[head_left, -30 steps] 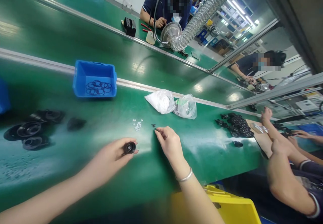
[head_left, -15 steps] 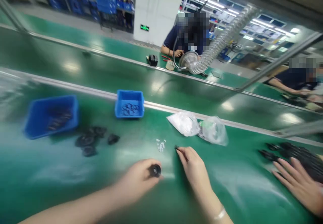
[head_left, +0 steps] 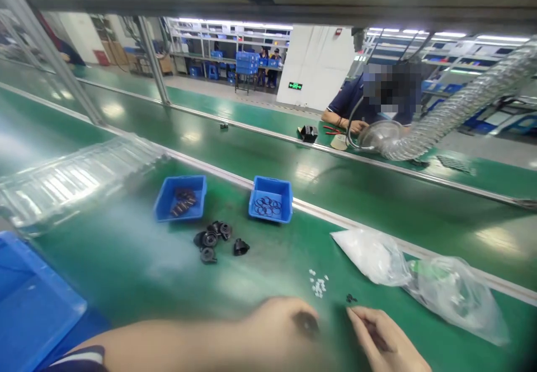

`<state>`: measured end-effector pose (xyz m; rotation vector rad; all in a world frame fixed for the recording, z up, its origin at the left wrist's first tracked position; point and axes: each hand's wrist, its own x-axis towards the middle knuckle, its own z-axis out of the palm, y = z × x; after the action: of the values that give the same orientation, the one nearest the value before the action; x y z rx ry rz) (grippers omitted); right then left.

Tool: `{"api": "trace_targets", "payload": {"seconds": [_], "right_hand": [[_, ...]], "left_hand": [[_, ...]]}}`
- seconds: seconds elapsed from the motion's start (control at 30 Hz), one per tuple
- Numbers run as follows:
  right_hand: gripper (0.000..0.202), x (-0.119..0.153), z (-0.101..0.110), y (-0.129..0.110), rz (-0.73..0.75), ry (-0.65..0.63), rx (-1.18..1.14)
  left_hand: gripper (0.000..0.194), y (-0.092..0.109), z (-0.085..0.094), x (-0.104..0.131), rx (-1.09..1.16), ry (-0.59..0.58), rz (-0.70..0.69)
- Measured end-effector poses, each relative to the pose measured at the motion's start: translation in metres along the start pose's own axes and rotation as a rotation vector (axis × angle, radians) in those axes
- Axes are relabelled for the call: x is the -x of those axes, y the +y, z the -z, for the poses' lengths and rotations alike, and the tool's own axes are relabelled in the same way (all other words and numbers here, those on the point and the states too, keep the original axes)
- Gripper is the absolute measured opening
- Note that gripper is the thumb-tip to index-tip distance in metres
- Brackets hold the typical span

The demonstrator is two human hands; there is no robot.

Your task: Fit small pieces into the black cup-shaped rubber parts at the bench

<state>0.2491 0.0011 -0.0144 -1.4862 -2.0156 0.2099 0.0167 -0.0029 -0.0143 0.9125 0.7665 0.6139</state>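
Note:
Blurred by motion, my left hand (head_left: 285, 327) is closed round a round black part (head_left: 307, 323) at the bottom centre. To its right, my right hand (head_left: 384, 338) has thumb and fingers drawn together beside a few tiny black pieces (head_left: 351, 298); whether anything is between the fingertips is too small to tell. Small white pieces (head_left: 319, 288) lie scattered on the green table (head_left: 268, 265) between and beyond the hands. Several black cup-shaped parts (head_left: 210, 239) form a loose group left of centre, with one more (head_left: 240, 247) beside them.
Blue bins hold brown-black parts (head_left: 163, 199) and black rings (head_left: 286, 199). Clear bags (head_left: 373, 257) lie at right. A large blue bin (head_left: 37, 299) and a clear tray stack (head_left: 75, 179) are at left. Across the table sits a person (head_left: 344, 106) by a duct (head_left: 465, 109).
The view has swung left, bringing the large blue bin and clear trays in. The black parts and another person's hand at right have left the view. My left hand still holds the round part.

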Motion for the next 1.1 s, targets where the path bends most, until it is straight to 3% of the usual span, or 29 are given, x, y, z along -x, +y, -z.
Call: {"api": "trace_targets", "payload": {"seconds": [0.13, 0.27, 0.53, 0.87, 1.1], "right_hand": [[0.017, 0.007, 0.001, -0.047, -0.101, -0.073, -0.247], [0.011, 0.01, -0.009, -0.068, -0.142, -0.135, -0.399], [0.007, 0.016, -0.022, -0.07, -0.155, -0.173, -0.416], [0.014, 0.021, -0.016, -0.07, -0.042, -0.21, -0.291], [0.031, 0.029, -0.015, -0.073, 0.125, -0.231, -0.065]], "left_hand": [[0.04, -0.002, 0.0, 0.004, -0.016, -0.016, -0.044], [0.037, 0.001, 0.004, 0.003, -0.147, -0.027, -0.03], [0.033, 0.013, 0.001, 0.005, -0.437, -0.011, -0.005], [0.036, 0.004, 0.007, 0.002, -0.407, -0.017, 0.004], [0.036, 0.005, 0.008, 0.002, -0.346, -0.013, 0.015]]}}
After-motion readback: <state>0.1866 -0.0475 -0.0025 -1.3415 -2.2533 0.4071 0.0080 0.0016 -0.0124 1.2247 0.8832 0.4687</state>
